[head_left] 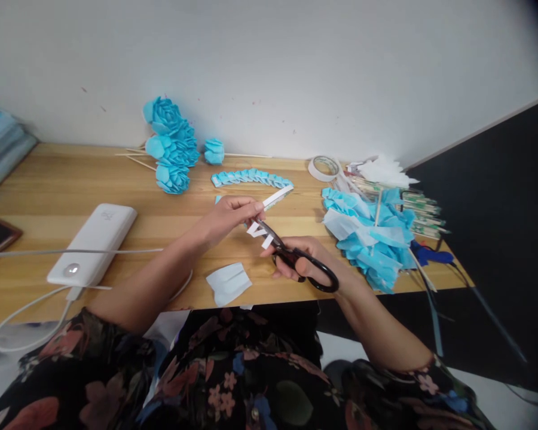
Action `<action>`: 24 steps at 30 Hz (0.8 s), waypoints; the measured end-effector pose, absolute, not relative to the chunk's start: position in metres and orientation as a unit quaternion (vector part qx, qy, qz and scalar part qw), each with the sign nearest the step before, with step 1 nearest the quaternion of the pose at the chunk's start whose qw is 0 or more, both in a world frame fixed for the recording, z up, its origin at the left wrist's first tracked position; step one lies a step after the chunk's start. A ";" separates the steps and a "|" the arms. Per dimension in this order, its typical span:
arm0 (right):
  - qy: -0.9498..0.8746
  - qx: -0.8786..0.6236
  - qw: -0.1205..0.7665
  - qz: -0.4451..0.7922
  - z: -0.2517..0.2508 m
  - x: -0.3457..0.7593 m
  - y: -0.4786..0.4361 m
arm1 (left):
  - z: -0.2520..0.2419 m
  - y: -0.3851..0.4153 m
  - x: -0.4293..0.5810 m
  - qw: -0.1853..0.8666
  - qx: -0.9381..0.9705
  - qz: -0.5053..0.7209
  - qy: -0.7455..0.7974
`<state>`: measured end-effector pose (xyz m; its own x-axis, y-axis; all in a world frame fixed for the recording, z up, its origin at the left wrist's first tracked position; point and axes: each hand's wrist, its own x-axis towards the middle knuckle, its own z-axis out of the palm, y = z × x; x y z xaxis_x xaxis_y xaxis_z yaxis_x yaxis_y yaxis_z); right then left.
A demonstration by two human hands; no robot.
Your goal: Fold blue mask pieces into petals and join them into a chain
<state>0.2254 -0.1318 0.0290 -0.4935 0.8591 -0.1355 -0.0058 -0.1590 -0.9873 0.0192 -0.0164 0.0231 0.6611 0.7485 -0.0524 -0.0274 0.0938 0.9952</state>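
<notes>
Black-handled scissors (290, 254) are in my right hand (311, 257), fingers through the loops, with the blades pointing up and left. My left hand (237, 218) pinches a narrow white strip (278, 197), which sticks out to the upper right past the fingertips. Small white cut pieces (260, 232) hang at the blades, just under the left fingers; whether they are still joined to the strip I cannot tell. Beyond my hands lies a curved row of folded blue pieces (251, 177). A pale blue sheet (229, 283) rests near the table's front edge.
Blue paper-like flowers (173, 146) on sticks lie at the back left, with a single blue bud (214, 151) beside them. To the right are a tape roll (323, 168), a heap of blue pieces (372, 233) and a blue-handled tool (433, 255). A white power bank (94, 242) trails cables.
</notes>
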 end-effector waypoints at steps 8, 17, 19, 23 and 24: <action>-0.595 -0.383 0.355 0.610 0.012 0.253 -0.134 | 0.015 -0.016 0.020 0.727 0.574 0.287 0.243; -0.595 -0.359 0.364 0.620 0.011 0.251 -0.132 | 0.010 -0.013 0.019 0.710 0.606 0.272 0.234; -0.593 -0.353 0.369 0.623 0.010 0.252 -0.132 | 0.011 -0.013 0.018 0.705 0.612 0.269 0.237; -0.592 -0.341 0.370 0.629 0.010 0.253 -0.131 | 0.012 -0.014 0.017 0.697 0.623 0.260 0.243; -0.592 -0.341 0.371 0.630 0.011 0.252 -0.131 | 0.012 -0.014 0.017 0.695 0.626 0.258 0.243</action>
<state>0.2524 -0.1306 0.0106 -0.4933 0.8698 0.0097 -0.0640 -0.0251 -0.9976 0.0170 -0.0137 0.0115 0.7491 0.6623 -0.0144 -0.0547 0.0835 0.9950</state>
